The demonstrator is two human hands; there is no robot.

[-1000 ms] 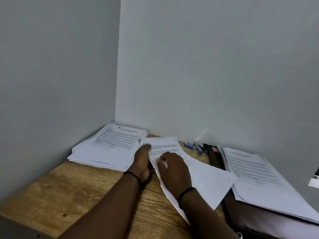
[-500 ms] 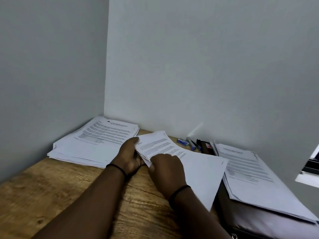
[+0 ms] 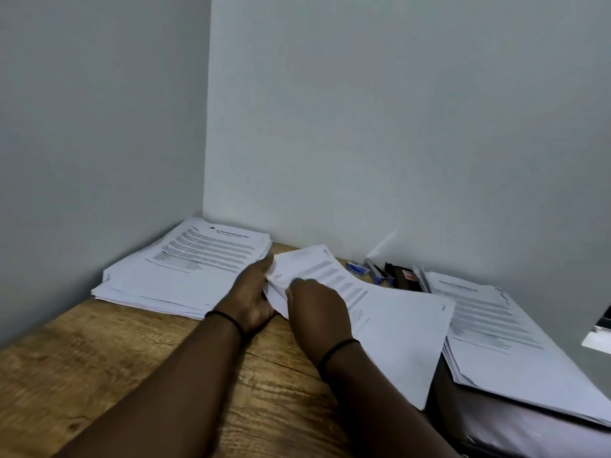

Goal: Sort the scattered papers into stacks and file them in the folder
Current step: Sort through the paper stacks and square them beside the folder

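A small bundle of printed sheets (image 3: 390, 325) lies in the middle of the wooden desk (image 3: 82, 375). My left hand (image 3: 251, 295) grips its left edge, fingers curled under the sheets. My right hand (image 3: 317, 312) lies on top of the same bundle, its fingers pinching the near left corner. A thick stack of printed papers (image 3: 172, 269) sits in the back left corner. Another stack (image 3: 502, 332) rests on a dark folder (image 3: 489, 424) at the right.
Two grey walls meet at the desk's back left corner. Small items lie along the back wall: a blue stapler box (image 3: 357, 268), pens (image 3: 380, 276) and a dark case (image 3: 401, 276). A bright object (image 3: 598, 335) shows at the right edge.
Both hands have lifted the bundle's left edge and drawn the sheets together. The view has swung slightly, so the stacks sit a little differently in frame.
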